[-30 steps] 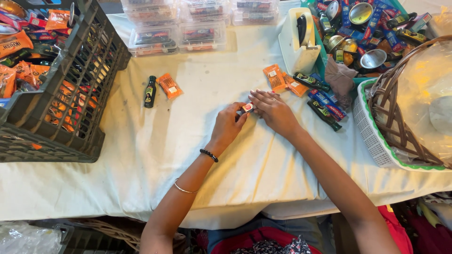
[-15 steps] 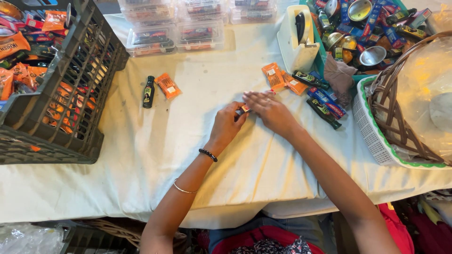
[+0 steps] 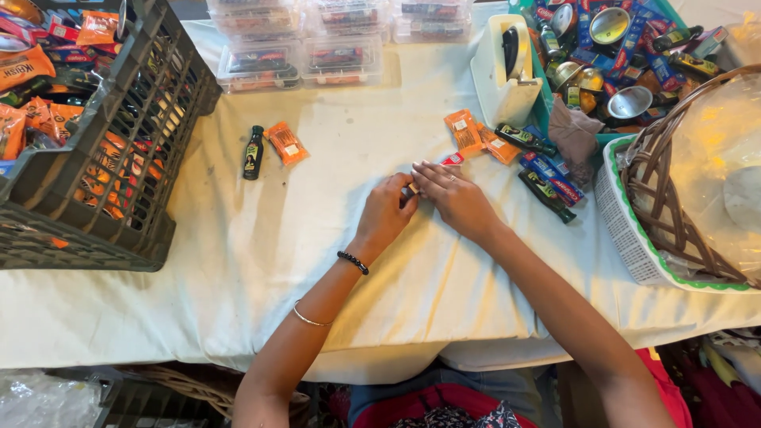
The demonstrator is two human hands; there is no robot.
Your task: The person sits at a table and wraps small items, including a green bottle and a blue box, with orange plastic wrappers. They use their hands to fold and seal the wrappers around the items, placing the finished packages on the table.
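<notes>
Both hands stay together mid-table, left hand (image 3: 386,212) and right hand (image 3: 453,198) pinching a small red packet (image 3: 452,159); nothing else has shifted.

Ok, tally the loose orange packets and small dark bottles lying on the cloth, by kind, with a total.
orange packets: 3
small dark bottles: 3
Total: 6
</notes>
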